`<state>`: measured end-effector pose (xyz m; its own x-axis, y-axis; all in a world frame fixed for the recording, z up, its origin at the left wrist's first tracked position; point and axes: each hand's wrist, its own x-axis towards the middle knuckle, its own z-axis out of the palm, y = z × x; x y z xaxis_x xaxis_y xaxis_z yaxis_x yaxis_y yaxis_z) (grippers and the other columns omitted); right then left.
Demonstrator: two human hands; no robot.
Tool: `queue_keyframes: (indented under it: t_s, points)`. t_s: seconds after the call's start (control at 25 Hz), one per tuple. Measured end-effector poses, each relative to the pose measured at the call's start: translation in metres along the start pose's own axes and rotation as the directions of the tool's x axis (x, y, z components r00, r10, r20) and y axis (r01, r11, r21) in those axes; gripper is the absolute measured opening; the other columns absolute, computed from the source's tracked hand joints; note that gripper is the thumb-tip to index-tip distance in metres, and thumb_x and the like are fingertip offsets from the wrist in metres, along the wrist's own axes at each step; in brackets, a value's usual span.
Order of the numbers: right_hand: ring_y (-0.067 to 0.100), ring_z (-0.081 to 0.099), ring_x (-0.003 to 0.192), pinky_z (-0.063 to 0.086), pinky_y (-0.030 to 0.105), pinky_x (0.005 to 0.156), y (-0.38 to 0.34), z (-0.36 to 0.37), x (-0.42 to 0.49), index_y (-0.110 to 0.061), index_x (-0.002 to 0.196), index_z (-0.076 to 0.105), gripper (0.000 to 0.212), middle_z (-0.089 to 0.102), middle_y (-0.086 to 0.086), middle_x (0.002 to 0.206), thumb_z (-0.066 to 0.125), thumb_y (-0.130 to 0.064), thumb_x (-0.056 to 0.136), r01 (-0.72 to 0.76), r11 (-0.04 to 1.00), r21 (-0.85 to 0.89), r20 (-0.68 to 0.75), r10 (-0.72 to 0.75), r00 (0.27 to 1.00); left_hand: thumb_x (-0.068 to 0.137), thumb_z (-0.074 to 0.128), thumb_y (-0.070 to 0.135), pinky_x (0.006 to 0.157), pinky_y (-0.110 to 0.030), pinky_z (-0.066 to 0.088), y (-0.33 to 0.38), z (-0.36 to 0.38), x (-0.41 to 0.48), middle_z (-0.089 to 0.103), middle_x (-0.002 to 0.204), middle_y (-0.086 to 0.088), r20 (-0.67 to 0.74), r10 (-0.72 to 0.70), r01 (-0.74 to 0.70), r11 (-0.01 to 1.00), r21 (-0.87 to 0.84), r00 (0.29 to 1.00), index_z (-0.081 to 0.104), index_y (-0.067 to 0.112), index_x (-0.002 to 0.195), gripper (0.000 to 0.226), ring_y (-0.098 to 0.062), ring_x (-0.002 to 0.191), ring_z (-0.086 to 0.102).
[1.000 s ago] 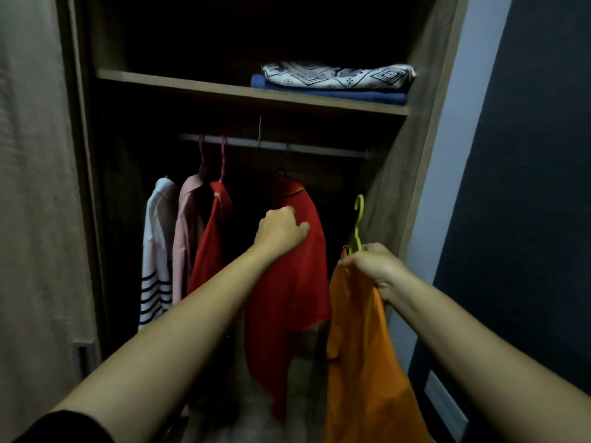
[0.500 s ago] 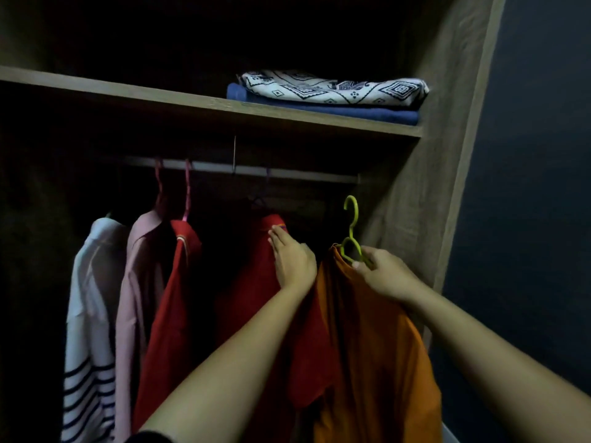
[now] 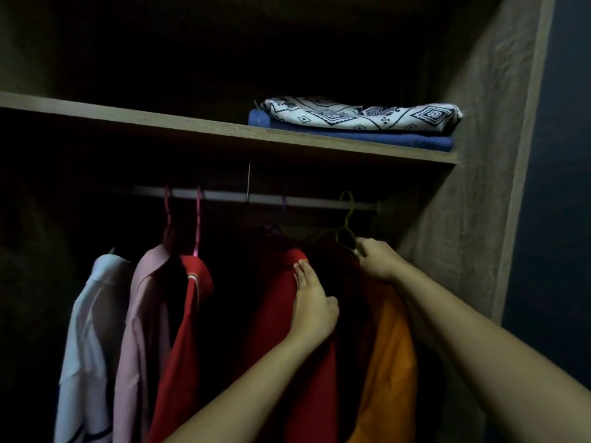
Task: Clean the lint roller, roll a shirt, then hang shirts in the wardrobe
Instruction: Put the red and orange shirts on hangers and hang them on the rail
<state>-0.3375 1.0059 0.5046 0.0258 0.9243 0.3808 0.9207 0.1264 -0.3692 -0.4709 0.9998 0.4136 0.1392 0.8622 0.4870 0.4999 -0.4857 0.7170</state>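
I see a white shirt (image 3: 92, 330), a pink shirt (image 3: 144, 314) and a red shirt (image 3: 188, 330) hanging on the rail (image 3: 224, 196). My left hand (image 3: 315, 306) presses flat, with straight fingers, on a second red shirt (image 3: 275, 321). My right hand (image 3: 380, 259) grips the green hanger (image 3: 347, 225) of the orange shirt (image 3: 390, 362), and its hook is at the rail.

A home bedroom wardrobe (image 3: 473, 155): hanging shirts (image 3: 192, 314), rail (image 3: 313, 201), folded linens (image 3: 358, 123)

A wooden shelf (image 3: 160, 121) spans the wardrobe (image 3: 473, 155), bearing at its right end a folded blue cloth (image 3: 383, 140) with a white patterned cloth (image 3: 361, 115) on top, while the rail (image 3: 265, 198) just beneath carries two pink hangers (image 3: 198, 219).
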Motion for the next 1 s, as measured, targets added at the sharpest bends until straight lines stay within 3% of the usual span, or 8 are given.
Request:
queue_keyframes:
  t_s: [0.12,0.28,0.44,0.6,0.68,0.8,0.88,1.0]
  points:
    - [0.035,0.057,0.105,0.037,0.028,0.073,-0.003,0.009,0.025,0.001,0.113,0.054,0.025,0.058,0.023,0.117,0.041,-0.005,0.093,-0.038,0.997,-0.06,0.01,0.039,0.999,0.088,0.049,0.006,0.111,-0.018,0.004,0.0,-0.006,0.0,-0.01,0.156,-0.018,0.021,0.01,-0.01,1.0,0.006,1.0,-0.012,0.0,0.145,0.083,-0.024,0.146,-0.004]
    - [0.032,0.055,0.111,0.043,0.031,0.084,0.0,0.025,0.046,-0.001,0.114,0.055,0.025,0.057,0.019,0.121,0.047,-0.007,0.091,-0.061,0.981,-0.185,0.061,0.073,0.995,0.089,0.049,0.008,0.108,-0.015,0.012,0.005,-0.012,-0.003,-0.01,0.156,-0.018,0.048,0.001,-0.002,1.0,0.024,0.999,-0.012,0.0,0.146,0.084,-0.025,0.145,0.007]
    - [0.035,0.054,0.114,0.044,0.036,0.092,-0.001,0.031,0.043,-0.001,0.114,0.056,0.029,0.055,0.021,0.125,0.047,-0.019,0.093,0.01,0.934,-0.357,0.007,-0.008,1.0,0.096,0.041,0.028,0.114,-0.024,0.002,0.007,-0.028,-0.011,-0.011,0.156,-0.017,0.085,0.058,-0.064,0.995,0.077,0.995,-0.011,0.0,0.145,0.076,-0.025,0.146,-0.006]
    - [0.029,0.031,0.138,0.026,0.038,0.113,-0.033,0.034,0.011,-0.011,0.142,0.032,0.06,0.034,0.016,0.149,0.03,-0.048,0.096,0.29,0.942,-0.167,-0.157,-0.316,0.936,0.09,0.025,0.048,0.117,-0.04,0.005,-0.006,-0.077,-0.006,-0.007,0.157,-0.016,-0.254,0.158,-0.041,0.91,0.412,0.954,-0.007,0.002,0.146,0.079,-0.027,0.146,-0.007]
    - [0.021,0.013,0.145,0.013,0.036,0.119,-0.053,0.042,-0.007,-0.015,0.149,0.013,0.072,0.014,0.008,0.158,0.027,-0.057,0.092,0.397,0.911,-0.112,-0.05,-0.404,0.913,0.091,0.044,0.03,0.117,-0.042,0.008,-0.021,-0.107,0.002,-0.005,0.157,-0.021,-0.37,0.036,0.15,0.874,0.462,0.928,-0.008,-0.001,0.146,0.082,-0.031,0.146,-0.004]
    - [0.019,0.001,0.147,0.008,0.036,0.119,-0.062,0.062,-0.022,-0.011,0.149,0.002,0.077,-0.003,0.008,0.159,0.028,-0.057,0.093,0.396,0.892,-0.218,0.042,-0.397,0.917,0.084,0.054,0.004,0.116,-0.041,0.017,-0.04,-0.13,0.002,-0.002,0.155,-0.026,-0.408,-0.203,0.347,0.882,0.318,0.89,-0.008,-0.004,0.145,0.087,-0.035,0.145,0.003]
    - [0.02,0.001,0.147,0.009,0.037,0.12,-0.056,0.071,-0.026,-0.008,0.149,0.001,0.074,-0.006,0.01,0.159,0.031,-0.05,0.096,0.359,0.901,-0.244,0.0,-0.37,0.929,0.085,0.052,-0.002,0.112,-0.04,0.024,-0.046,-0.135,-0.002,0.0,0.155,-0.026,-0.38,-0.32,0.425,0.875,0.232,0.868,-0.007,-0.003,0.146,0.085,-0.04,0.142,0.016]
    - [0.024,0.001,0.147,0.011,0.036,0.12,-0.045,0.077,-0.028,-0.004,0.148,-0.001,0.068,-0.007,0.014,0.158,0.033,-0.036,0.098,0.304,0.927,-0.218,-0.007,-0.313,0.95,0.088,0.049,0.002,0.107,-0.04,0.031,-0.044,-0.127,-0.005,0.026,0.148,-0.028,-0.299,-0.408,0.475,0.857,0.2,0.863,-0.002,0.0,0.147,0.078,-0.042,0.131,0.037]
